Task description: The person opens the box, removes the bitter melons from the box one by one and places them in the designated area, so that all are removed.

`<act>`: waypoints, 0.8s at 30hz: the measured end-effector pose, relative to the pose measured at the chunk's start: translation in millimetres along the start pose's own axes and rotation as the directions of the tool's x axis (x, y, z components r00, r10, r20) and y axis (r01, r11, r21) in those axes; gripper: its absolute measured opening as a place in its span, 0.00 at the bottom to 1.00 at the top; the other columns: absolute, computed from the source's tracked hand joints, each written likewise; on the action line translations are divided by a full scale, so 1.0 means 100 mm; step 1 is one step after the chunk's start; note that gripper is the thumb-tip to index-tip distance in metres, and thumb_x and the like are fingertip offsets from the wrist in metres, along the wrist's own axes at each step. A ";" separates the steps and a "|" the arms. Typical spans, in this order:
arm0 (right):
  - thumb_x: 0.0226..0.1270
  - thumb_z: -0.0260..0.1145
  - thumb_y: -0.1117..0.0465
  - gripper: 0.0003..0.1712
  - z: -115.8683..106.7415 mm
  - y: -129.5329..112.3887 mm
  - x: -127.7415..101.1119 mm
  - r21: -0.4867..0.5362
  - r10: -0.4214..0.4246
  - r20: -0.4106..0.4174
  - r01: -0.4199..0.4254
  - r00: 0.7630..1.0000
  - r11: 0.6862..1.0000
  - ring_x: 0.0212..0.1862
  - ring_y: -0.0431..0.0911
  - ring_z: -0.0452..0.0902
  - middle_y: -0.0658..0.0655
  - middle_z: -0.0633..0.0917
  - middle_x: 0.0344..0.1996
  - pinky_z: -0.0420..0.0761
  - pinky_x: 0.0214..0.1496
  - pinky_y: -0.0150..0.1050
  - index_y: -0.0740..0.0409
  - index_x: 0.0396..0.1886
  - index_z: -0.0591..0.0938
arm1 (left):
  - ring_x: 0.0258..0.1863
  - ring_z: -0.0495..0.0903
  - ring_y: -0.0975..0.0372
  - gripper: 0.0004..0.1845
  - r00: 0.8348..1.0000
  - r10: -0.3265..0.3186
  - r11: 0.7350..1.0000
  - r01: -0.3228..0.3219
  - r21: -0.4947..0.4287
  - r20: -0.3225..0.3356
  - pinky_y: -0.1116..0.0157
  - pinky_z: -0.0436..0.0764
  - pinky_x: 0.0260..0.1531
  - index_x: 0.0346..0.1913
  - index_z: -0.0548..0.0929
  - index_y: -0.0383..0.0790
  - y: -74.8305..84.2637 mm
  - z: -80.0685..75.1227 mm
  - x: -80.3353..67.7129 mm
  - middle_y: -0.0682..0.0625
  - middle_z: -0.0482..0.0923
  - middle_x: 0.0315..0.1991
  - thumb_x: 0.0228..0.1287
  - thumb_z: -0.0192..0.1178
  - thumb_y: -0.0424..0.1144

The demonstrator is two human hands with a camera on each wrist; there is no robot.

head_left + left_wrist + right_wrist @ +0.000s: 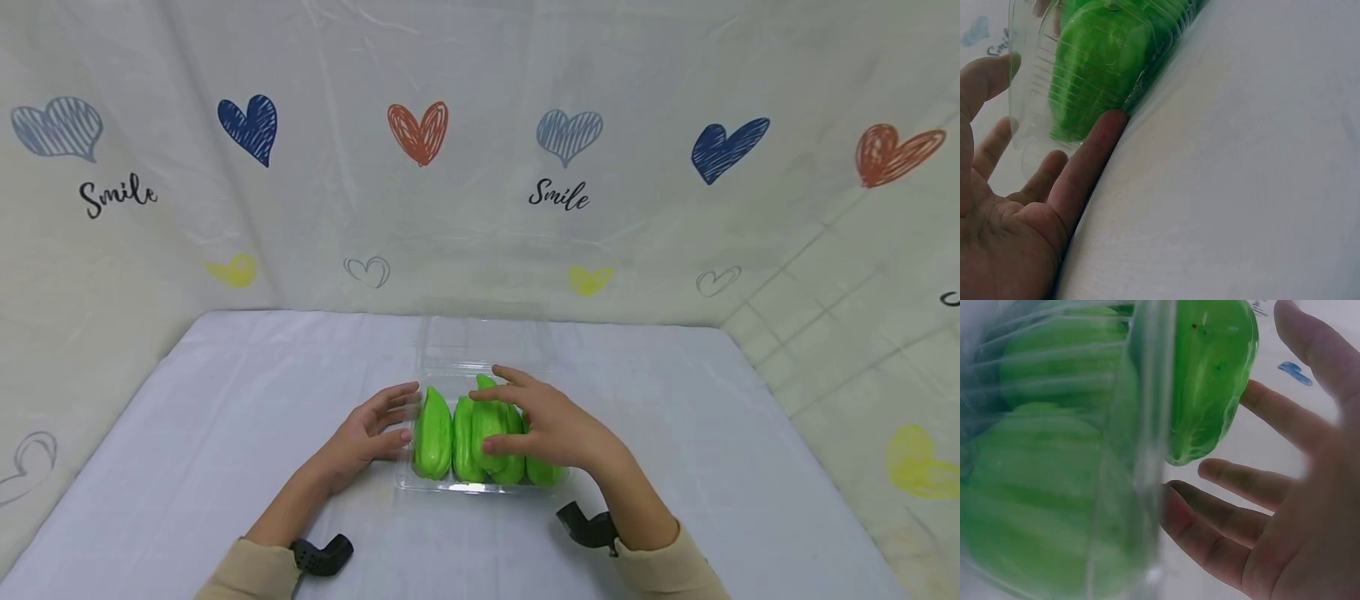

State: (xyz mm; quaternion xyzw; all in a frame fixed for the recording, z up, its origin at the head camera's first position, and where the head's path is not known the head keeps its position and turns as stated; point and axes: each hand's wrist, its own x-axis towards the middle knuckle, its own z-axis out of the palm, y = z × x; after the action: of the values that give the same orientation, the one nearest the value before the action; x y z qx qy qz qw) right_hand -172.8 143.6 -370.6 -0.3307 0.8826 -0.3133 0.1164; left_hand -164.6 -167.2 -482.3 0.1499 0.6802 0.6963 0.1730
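Note:
Several glossy green peppers (432, 437) lie side by side in a clear plastic box (420, 484), its lid (483, 342) folded back behind it. One pepper (487, 421) rests higher, on top of the others; in the right wrist view this upper pepper (1213, 375) rises above the box rim. My right hand (558, 421) reaches over the box's right side, fingers spread around the upper pepper, one fingertip right at its side. At the box's left wall is my left hand (375, 433), its fingers extended; in the left wrist view a fingertip (1113, 119) meets the lower edge of the plastic.
A white cloth covers the table (225, 433). Behind it hangs a pale curtain (480, 225) printed with hearts and "Smile". Each wrist bears a black camera mount, the left mount (322, 556) and the right mount (588, 529) both close above the cloth.

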 end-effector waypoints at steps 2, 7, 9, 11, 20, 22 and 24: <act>0.60 0.72 0.39 0.36 0.02 0.00 0.01 -0.018 -0.003 0.001 0.003 1.000 1.000 0.74 0.60 0.61 0.58 0.62 0.76 0.72 0.65 0.61 0.42 0.67 0.77 | 0.73 0.62 0.46 0.36 1.000 0.001 1.000 -0.001 0.000 -0.002 0.52 0.82 0.52 0.77 0.59 0.51 0.00 0.00 0.00 0.46 0.58 0.76 0.70 0.60 0.36; 0.60 0.72 0.41 0.36 0.05 0.00 0.03 -0.031 0.006 0.022 -0.006 1.000 1.000 0.74 0.60 0.61 0.60 0.62 0.76 0.69 0.67 0.63 0.43 0.67 0.77 | 0.73 0.62 0.46 0.35 1.000 -0.003 1.000 0.003 -0.002 -0.001 0.52 0.82 0.52 0.77 0.60 0.51 0.00 0.00 0.00 0.46 0.58 0.76 0.70 0.60 0.36; 0.61 0.72 0.40 0.36 0.07 0.00 0.04 -0.038 0.007 0.027 -0.005 1.000 0.999 0.73 0.60 0.62 0.60 0.61 0.76 0.69 0.66 0.63 0.44 0.68 0.77 | 0.73 0.62 0.46 0.35 1.000 -0.006 1.000 0.006 -0.002 -0.002 0.52 0.82 0.52 0.77 0.60 0.52 0.01 0.00 0.00 0.46 0.58 0.76 0.70 0.60 0.36; 0.61 0.72 0.41 0.36 0.07 -0.01 0.04 -0.044 0.006 0.027 -0.005 1.000 0.999 0.73 0.59 0.63 0.59 0.61 0.77 0.70 0.67 0.61 0.44 0.68 0.77 | 0.73 0.62 0.47 0.35 1.000 -0.011 1.000 0.011 0.000 -0.004 0.52 0.82 0.52 0.77 0.60 0.52 0.01 0.00 0.00 0.46 0.58 0.76 0.70 0.60 0.36; 0.61 0.73 0.43 0.34 0.07 -0.02 0.03 -0.056 -0.017 0.004 0.018 1.000 0.998 0.72 0.58 0.65 0.59 0.62 0.76 0.72 0.65 0.57 0.46 0.65 0.79 | 0.73 0.61 0.46 0.36 1.000 -0.006 1.000 0.006 -0.010 -0.002 0.51 0.82 0.52 0.77 0.59 0.51 0.02 0.00 0.00 0.45 0.58 0.76 0.70 0.60 0.35; 0.60 0.74 0.44 0.33 0.07 -0.01 0.03 -0.047 -0.025 -0.001 0.025 1.000 0.999 0.71 0.57 0.66 0.59 0.62 0.76 0.74 0.64 0.56 0.47 0.65 0.79 | 0.73 0.61 0.46 0.36 1.000 -0.005 1.000 0.005 -0.008 -0.002 0.52 0.82 0.52 0.77 0.59 0.51 0.01 0.00 0.00 0.45 0.58 0.76 0.70 0.60 0.35; 0.60 0.74 0.45 0.33 0.07 0.00 0.04 -0.034 -0.029 -0.006 0.029 1.000 0.999 0.69 0.55 0.69 0.59 0.62 0.76 0.76 0.62 0.54 0.47 0.64 0.80 | 0.73 0.61 0.46 0.36 1.000 -0.003 1.000 0.003 -0.006 -0.002 0.52 0.82 0.52 0.77 0.59 0.50 0.01 0.00 0.00 0.45 0.58 0.76 0.70 0.60 0.35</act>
State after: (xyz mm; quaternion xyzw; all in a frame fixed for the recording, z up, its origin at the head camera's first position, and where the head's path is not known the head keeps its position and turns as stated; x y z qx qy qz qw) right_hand -172.6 137.8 -375.8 -0.3442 0.8833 -0.3011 0.1034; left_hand -164.6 -166.9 -481.2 0.1475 0.6785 0.6983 0.1740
